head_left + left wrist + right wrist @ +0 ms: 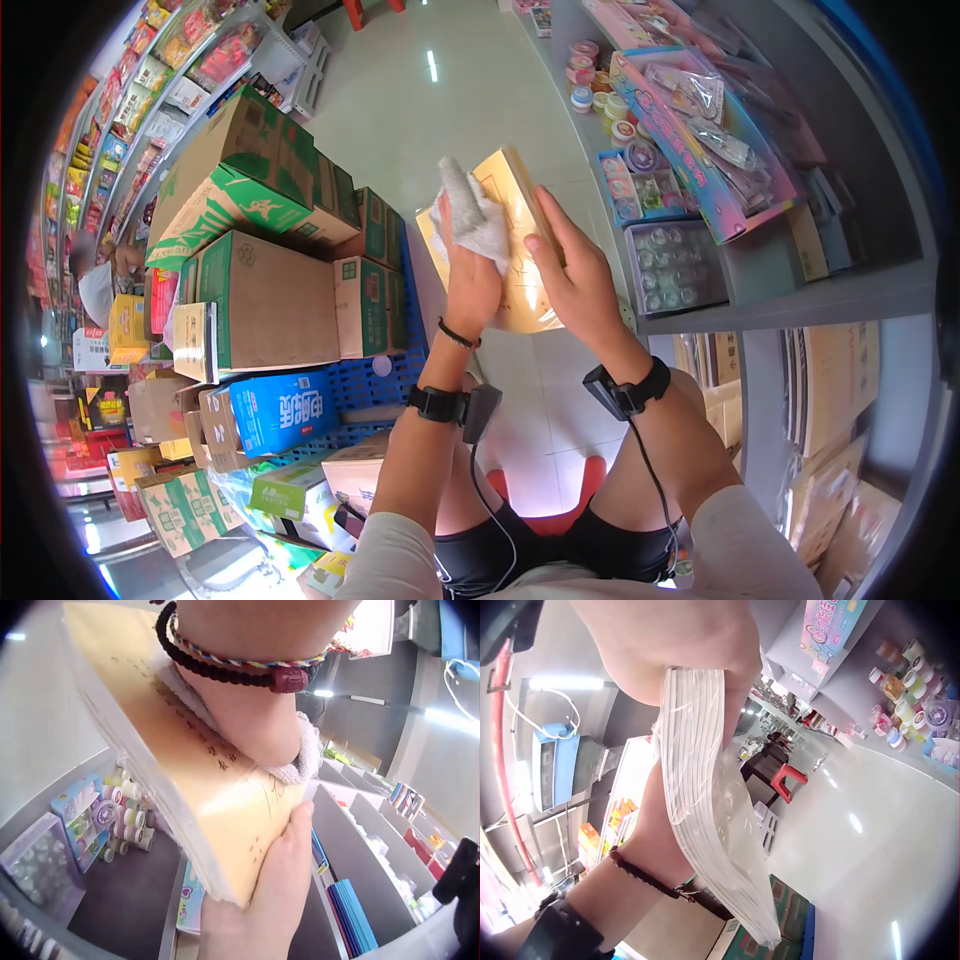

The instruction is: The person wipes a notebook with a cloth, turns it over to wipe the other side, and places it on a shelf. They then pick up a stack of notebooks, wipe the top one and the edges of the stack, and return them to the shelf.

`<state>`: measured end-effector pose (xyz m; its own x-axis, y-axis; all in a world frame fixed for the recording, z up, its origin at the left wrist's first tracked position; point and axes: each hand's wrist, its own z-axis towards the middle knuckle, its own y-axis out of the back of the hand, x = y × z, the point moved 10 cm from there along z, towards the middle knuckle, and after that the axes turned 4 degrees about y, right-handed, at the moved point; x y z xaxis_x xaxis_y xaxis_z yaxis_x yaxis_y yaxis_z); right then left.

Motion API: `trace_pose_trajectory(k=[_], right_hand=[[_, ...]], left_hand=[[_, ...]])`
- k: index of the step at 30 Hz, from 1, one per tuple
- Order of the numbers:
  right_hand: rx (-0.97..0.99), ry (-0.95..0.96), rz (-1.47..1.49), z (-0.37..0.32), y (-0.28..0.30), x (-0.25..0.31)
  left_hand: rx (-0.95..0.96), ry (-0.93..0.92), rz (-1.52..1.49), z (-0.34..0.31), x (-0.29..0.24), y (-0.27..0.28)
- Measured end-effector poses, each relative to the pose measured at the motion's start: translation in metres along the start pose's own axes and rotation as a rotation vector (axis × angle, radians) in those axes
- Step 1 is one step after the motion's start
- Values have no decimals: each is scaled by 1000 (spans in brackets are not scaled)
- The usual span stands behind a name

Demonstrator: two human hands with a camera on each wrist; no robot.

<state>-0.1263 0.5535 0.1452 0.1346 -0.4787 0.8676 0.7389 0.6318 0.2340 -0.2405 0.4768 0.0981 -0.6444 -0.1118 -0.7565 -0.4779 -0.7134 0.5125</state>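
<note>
A plastic-wrapped stack of tan-covered booklets (520, 250) is held up in front of the body; its pale layered edge (697, 765) faces the right wrist view. My right hand (580, 275) grips the stack along its right side, thumb on the cover; in the left wrist view the right hand (262, 900) holds a lower corner. With the left hand (472, 280) I press a whitish cloth (470, 220) on the cover, fingers partly hidden by the cloth. The left wrist view shows the cloth (307, 750) bunched beside the palm, above printed characters on the cover (217, 795).
Green-and-brown cartons (270, 290) are stacked at the left on a blue plastic pallet (395, 385), near a blue box (285, 412). At the right, a grey shelf (790, 305) holds small jars (622, 130) and a colourful box (700, 150). A red stool (550, 522) is beneath the person.
</note>
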Motion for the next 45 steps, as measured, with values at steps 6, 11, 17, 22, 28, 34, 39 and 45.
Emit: trace_pose_trajectory(k=[6, 11, 17, 22, 28, 34, 39, 45], right_hand=[[-79, -143, -29, 5, 15, -27], [-230, -106, 88, 17, 42, -34], [-331, -75, 185, 21, 67, -26], [-369, -103, 325, 19, 73, -27], [-315, -126, 420, 20, 70, -25], [-225, -614, 1131, 3, 46, -64], [-104, -467, 598, -47, 52, -70], [63, -284, -24, -53, 38, -95]], left_hand=[[76, -127, -73, -15, -50, -16], [182, -204, 14, -20, -68, -25], [86, -136, 22, -9, -35, -12], [-123, -32, 142, 10, 15, 24], [-171, 598, -279, -4, 102, 36], [-132, 770, -731, -17, 105, 16], [97, 775, -1145, -21, 86, -33], [181, 762, -821, -18, 75, -32]])
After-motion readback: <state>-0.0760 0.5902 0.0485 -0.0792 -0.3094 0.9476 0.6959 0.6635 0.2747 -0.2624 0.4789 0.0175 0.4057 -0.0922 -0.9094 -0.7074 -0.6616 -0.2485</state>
